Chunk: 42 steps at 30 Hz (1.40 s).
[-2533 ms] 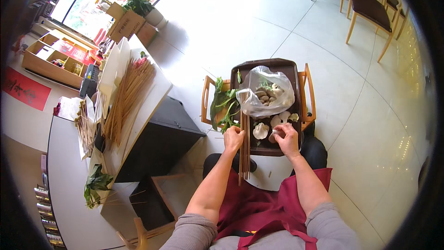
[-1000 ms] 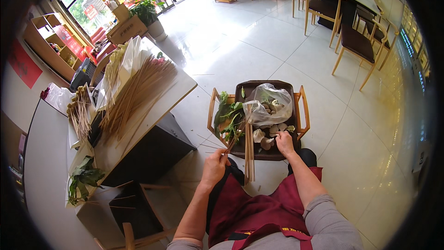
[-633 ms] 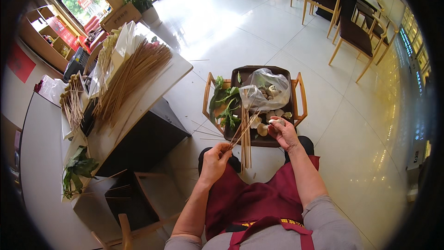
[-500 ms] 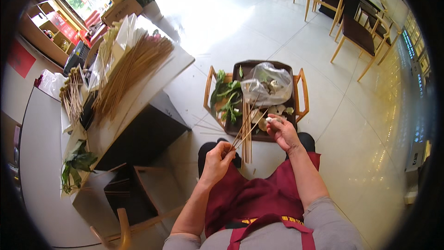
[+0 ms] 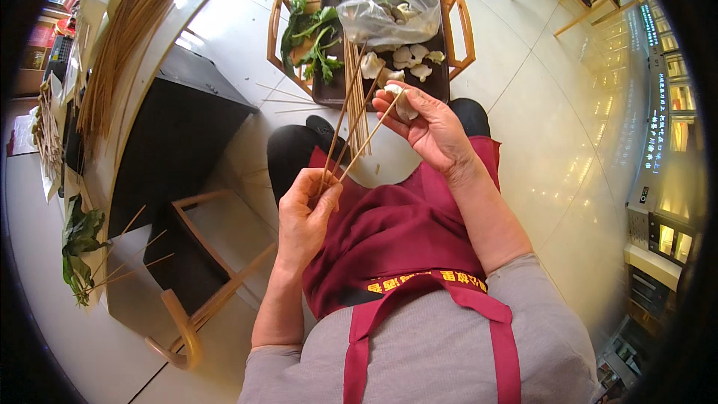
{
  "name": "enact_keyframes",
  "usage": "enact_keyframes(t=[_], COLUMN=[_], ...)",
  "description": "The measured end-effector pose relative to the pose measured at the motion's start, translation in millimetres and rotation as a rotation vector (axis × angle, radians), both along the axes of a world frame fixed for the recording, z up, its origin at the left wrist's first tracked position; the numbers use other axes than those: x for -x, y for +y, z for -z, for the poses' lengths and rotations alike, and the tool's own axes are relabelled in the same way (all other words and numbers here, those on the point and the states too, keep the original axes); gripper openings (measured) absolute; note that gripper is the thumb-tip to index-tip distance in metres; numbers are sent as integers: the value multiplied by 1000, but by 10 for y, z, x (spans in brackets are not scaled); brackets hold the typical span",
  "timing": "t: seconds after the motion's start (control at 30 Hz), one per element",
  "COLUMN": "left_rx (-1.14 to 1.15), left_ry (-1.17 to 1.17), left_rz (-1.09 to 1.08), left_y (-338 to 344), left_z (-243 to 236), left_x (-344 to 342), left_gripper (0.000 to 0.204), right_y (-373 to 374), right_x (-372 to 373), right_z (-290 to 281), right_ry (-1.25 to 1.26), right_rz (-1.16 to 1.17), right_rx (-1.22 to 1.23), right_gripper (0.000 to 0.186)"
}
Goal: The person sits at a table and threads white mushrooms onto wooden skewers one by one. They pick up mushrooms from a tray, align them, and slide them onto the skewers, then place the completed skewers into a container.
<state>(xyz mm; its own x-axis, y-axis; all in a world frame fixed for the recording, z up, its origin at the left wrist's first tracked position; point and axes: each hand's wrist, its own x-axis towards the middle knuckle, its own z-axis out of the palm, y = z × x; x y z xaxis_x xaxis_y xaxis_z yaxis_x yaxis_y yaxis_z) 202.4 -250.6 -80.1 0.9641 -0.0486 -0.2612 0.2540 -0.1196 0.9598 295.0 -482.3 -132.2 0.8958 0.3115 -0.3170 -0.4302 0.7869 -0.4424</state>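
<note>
Several thin bamboo skewers (image 5: 345, 123) fan upward from my left hand (image 5: 309, 208), whose fingers are closed round their lower ends. In my right hand (image 5: 434, 135) is a pale mushroom piece (image 5: 404, 107), pinched between thumb and fingers. One skewer's upper end meets this piece; whether it has gone through, I cannot tell. Beyond my hands, a dark brown tray (image 5: 326, 94) carries loose mushroom pieces (image 5: 408, 57), a clear plastic bag (image 5: 374, 9) with more pale pieces inside, leafy greens (image 5: 321, 34) and a row of loose skewers (image 5: 354, 67).
Wooden armrests (image 5: 461, 28) flank the tray. At left, a counter (image 5: 161, 45) bears a large bundle of skewers (image 5: 131, 37), and greens (image 5: 82, 236) hang off its near end. A wooden chair (image 5: 217, 292) stands below it. Several skewers (image 5: 288, 97) lie on the floor.
The view has tilted down and turned, so the tray sits higher in it. My right hand has brought the mushroom piece against a skewer's end. My left hand still grips the skewers.
</note>
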Motion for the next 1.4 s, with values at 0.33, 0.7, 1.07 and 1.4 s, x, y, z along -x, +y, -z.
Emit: enact_keyframes(t=[0.33,0.7,1.07,1.4], left_rx=[-60,-71,-83,-75], left_ry=[31,14,-8,21], left_rz=[-25,-24,-69,-61], left_y=[-24,0,-54,-150], left_z=[71,105,177,246], left_x=[176,246,336,322], left_gripper=[18,18,17,15], right_y=[-24,9,64,99], right_x=[87,124,261,385], right_z=[-108,-76,-31,82], right_ry=[-17,-11,-13,51], right_rz=[51,59,86,137], right_rx=[8,-13,0,-8], right_gripper=[33,30,28,26])
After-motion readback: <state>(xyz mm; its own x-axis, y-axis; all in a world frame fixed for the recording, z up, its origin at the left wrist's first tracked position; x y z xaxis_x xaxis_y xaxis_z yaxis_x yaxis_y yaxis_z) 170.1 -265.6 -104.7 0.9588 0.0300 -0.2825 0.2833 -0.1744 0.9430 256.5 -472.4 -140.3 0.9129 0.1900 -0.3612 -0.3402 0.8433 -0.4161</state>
